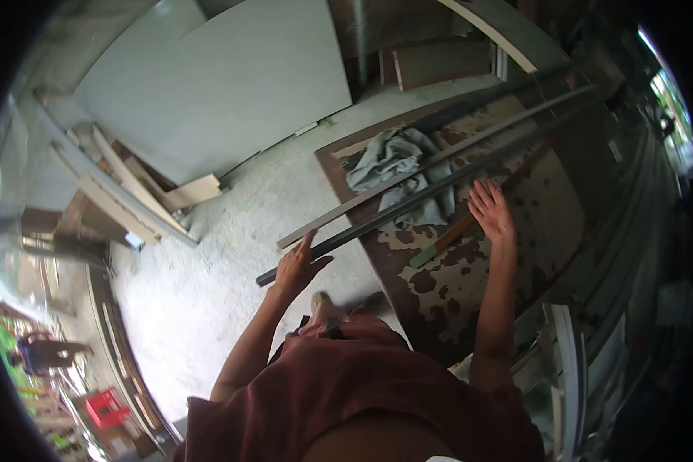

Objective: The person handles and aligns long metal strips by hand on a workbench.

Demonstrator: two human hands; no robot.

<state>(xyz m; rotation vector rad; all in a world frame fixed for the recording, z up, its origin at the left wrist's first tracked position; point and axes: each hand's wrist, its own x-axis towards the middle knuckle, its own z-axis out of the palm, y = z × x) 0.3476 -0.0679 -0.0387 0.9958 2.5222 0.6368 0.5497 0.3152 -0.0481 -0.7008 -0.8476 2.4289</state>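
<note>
Two long bars lie side by side over a worn table, their near ends sticking out past its left edge. My left hand is over the end of the dark bar, thumb and index finger apart, the index fingertip right at the grey-brown bar. My right hand is open above the table, palm flat and fingers outstretched, just to the right of the dark bar. Under the bars is a crumpled grey-green cloth. A thin brown strip with a green end lies close to my right hand.
Large grey panels lean at the back left. Wood and curved strips lie on the concrete floor. Metal profiles stand at the right. A red stool and another person are far left.
</note>
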